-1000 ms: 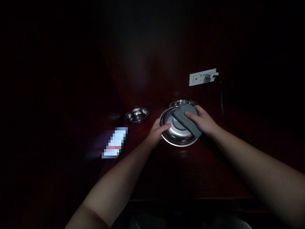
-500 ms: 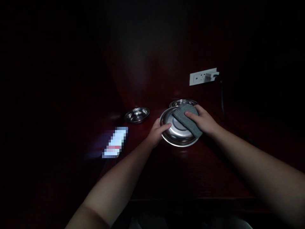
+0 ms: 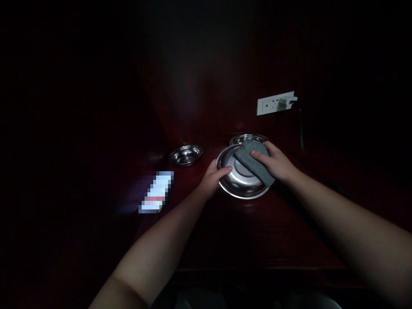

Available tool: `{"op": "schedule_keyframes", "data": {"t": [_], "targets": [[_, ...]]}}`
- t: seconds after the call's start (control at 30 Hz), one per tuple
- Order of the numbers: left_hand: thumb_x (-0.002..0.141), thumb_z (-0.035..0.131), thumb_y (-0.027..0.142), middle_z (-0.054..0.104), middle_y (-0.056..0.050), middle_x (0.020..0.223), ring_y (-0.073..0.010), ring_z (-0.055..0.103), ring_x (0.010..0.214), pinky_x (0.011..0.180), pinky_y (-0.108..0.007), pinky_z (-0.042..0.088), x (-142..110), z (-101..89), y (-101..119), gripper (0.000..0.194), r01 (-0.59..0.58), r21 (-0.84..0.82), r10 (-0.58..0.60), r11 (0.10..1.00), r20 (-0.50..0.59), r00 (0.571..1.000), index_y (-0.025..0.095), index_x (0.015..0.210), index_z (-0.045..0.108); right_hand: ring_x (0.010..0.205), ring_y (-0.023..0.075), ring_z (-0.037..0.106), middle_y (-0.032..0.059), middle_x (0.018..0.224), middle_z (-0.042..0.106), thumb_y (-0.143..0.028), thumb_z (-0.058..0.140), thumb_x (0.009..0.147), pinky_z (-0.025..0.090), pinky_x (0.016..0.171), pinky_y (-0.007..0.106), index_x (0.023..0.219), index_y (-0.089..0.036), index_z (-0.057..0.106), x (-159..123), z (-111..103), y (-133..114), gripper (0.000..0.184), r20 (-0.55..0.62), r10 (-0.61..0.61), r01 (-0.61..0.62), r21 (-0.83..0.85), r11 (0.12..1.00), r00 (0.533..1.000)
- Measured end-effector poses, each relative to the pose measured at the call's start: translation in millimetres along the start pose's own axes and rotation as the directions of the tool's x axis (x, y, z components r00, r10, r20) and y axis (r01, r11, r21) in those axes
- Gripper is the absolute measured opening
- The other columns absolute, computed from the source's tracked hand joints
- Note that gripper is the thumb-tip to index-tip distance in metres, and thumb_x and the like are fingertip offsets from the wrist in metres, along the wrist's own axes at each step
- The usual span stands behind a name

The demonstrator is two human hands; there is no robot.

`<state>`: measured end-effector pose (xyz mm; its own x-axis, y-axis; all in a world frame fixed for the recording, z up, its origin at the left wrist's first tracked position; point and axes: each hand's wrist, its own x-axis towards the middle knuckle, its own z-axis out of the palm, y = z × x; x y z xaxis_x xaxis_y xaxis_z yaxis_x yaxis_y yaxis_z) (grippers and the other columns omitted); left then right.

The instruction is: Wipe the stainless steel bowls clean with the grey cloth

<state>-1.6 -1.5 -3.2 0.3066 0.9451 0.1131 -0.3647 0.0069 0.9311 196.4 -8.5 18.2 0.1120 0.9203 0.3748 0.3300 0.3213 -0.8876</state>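
Note:
A shiny metal bowl (image 3: 240, 186) is tilted toward me above the dark red table. My left hand (image 3: 214, 177) grips its left rim, thumb over the inside and fingers hidden behind. In my right hand (image 3: 273, 162) is a grey-green cloth (image 3: 257, 161), folded over the bowl's upper right rim. The right thumb presses the cloth against the inside; the other fingers are mostly hidden behind it. Just beyond, partly covered by the held bowl and cloth, lies another metal bowl (image 3: 246, 138).
A third metal bowl (image 3: 186, 155) sits further left on the table (image 3: 244, 240). Nearer me is a lit phone (image 3: 156, 192), its screen blurred out, with a cable. A wall socket (image 3: 273, 104) at the right holds a plug with a dark cord (image 3: 301, 133). The surroundings are very dark.
Almost nothing differs. The whole view has shifted a few pixels to the right; both hands keep their hold on the bowl and cloth.

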Motion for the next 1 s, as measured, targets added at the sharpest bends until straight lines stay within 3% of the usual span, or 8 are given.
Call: {"op": "schedule_keyframes", "data": {"t": [1.0], "targets": [[0.058,0.074,0.024,0.067,-0.004,0.091,-0.0205,0.06,0.09,0.087,-0.036,0.041,2.3,-3.4,-0.3,0.044,-0.007,0.012,0.006,1.0,0.043,0.999,0.017,0.1,0.061,0.078,0.0205,0.058,0.0033,0.085,0.061,-0.05,0.062,0.07,0.046,0.069,0.033,0.094,-0.02,0.056,0.9,-1.6,1.5,0.039,0.064,-0.018,0.018,0.008,1.0,0.998]]}}
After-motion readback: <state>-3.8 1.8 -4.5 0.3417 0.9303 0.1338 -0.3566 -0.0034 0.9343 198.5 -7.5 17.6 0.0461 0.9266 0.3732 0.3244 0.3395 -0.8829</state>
